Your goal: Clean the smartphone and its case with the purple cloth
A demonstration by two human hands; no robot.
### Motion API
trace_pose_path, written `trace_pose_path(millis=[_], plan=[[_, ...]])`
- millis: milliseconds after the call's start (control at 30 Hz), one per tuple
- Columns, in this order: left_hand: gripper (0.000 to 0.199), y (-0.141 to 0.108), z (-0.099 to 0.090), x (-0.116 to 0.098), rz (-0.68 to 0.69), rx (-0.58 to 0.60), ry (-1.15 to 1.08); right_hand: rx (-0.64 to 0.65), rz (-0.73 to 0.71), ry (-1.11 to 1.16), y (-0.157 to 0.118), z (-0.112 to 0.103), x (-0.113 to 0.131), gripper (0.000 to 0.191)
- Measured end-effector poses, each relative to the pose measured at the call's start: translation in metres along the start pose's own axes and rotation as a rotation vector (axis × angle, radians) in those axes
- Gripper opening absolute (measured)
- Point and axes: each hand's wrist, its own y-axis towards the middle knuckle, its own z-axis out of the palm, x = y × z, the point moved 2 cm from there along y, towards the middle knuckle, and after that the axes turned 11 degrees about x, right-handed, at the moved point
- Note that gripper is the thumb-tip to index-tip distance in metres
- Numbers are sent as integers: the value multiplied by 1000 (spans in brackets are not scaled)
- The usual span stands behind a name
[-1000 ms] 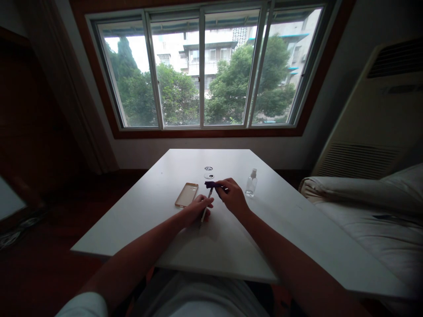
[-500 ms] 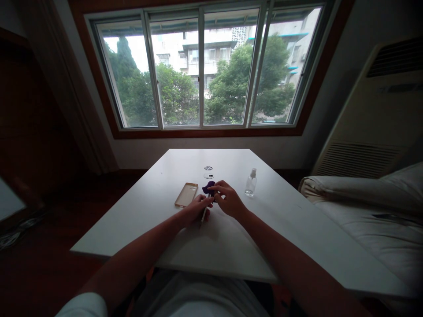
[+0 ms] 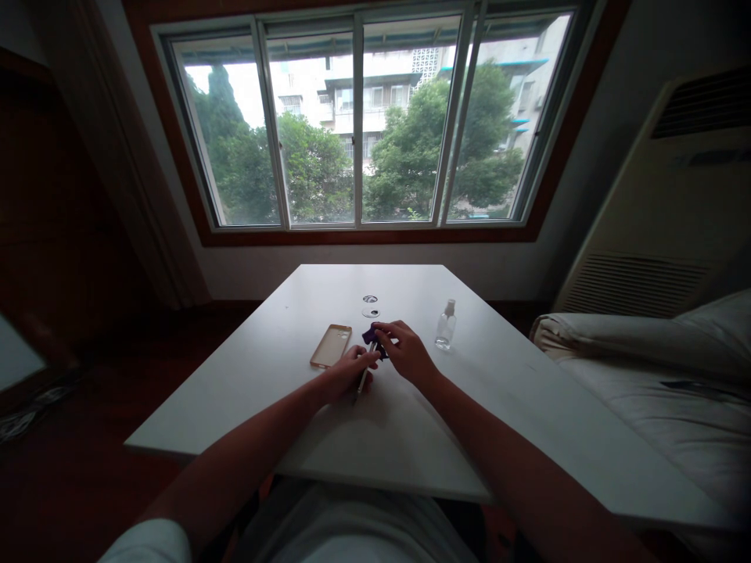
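Seen almost edge-on, a slim phone [image 3: 363,381] with a pale rim stands tilted above the table, gripped by my left hand [image 3: 346,371]. My right hand [image 3: 409,356] has its fingers closed on a dark purple cloth [image 3: 370,335], which is folded over the phone's upper end. Part of the cloth hangs down on the right side of the phone. Most of the phone's faces are hidden by my fingers and the viewing angle. Just left of my hands lies a tan phone case [image 3: 331,346] with camera cut-outs.
A clear spray bottle [image 3: 444,328] stands upright right of my hands. Two flat round items, one patterned [image 3: 370,299] and one pale with a dark spot [image 3: 370,313], lie beyond them. The white table [image 3: 264,367] narrows toward the window; a light sofa [image 3: 622,367] is at right.
My right fingers have pulled in closer on the cloth, which now looks more bunched at the phone's top end. My left hand and the phone have barely moved.
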Motion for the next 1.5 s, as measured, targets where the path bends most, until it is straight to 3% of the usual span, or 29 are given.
trace_pose_path(millis=[200, 600, 800, 1000, 1167, 1267, 1400, 1500], plan=[[54, -3, 2, -4, -2, 22, 26, -36, -32, 5, 1, 0, -3, 30], [50, -2, 0, -1, 25, 24, 27, 70, -133, 5, -3, 3, 7, 31], [51, -1, 0, 0, 9, 11, 36, 57, -15, 45, 0, 5, -2, 35], [47, -2, -2, 1, 6, 81, 91, 4, 131, 121, 1, 4, -14, 43], [43, -4, -1, 1, 10, 98, 99, 7, 150, 202, 0, 3, -16, 42], [43, -4, 0, 0, 36, 75, 42, 43, 79, 203, 0, 2, -10, 39], [41, -2, 1, 0, 78, 50, 1, 56, -144, 94, -3, 1, 6, 32], [42, -1, 1, 1, 101, 32, -3, 70, -233, 13, -5, 2, 14, 30]])
